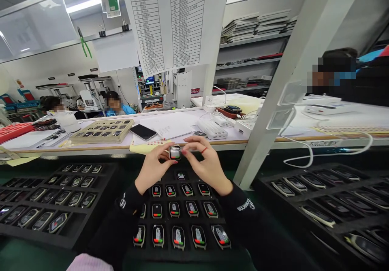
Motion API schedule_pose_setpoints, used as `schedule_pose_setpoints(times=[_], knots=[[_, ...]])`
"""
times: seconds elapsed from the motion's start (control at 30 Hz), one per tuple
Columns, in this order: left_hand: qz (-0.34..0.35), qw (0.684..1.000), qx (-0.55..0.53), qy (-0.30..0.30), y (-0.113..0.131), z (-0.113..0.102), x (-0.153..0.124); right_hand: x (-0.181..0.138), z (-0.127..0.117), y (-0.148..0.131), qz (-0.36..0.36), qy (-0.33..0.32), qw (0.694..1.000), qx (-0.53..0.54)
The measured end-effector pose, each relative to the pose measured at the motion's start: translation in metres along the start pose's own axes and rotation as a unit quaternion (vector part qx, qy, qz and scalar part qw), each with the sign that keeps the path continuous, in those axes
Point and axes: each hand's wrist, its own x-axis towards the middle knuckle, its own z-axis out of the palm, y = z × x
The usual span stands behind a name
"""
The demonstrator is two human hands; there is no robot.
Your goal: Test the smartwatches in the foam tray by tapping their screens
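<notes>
The black tray (165,222) in the middle has rows of watches (178,237) in it, and most that show have bright screens with red and green. Those look switched on, so that bit seems mostly done. Hands hide some of the back, so how many are left is hard to tell. The right hand (204,161) has its finger and thumb bent at the side of one small watch (174,152); whether it grips is unclear. The left hand (154,165) pinches that watch above the tray. It is lit too, but not yet put back.
</notes>
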Motion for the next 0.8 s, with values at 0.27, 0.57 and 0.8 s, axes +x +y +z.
schedule_pose_setpoints(times=[0.27, 0.57, 0.8], knots=[[0.068, 0.993, 0.026, 0.093, -0.005, -0.026, 0.052, -0.019, -0.013, -0.02, 0.128, -0.003, 0.963, 0.236], [0.111, 0.991, 0.027, 0.065, -0.004, -0.033, 0.094, -0.109, 0.023, -0.038, 0.277, -0.245, 0.895, 0.248], [0.079, 0.994, 0.031, 0.071, -0.028, -0.024, 0.114, -0.201, 0.057, -0.034, 0.31, -0.328, 0.816, 0.36]])
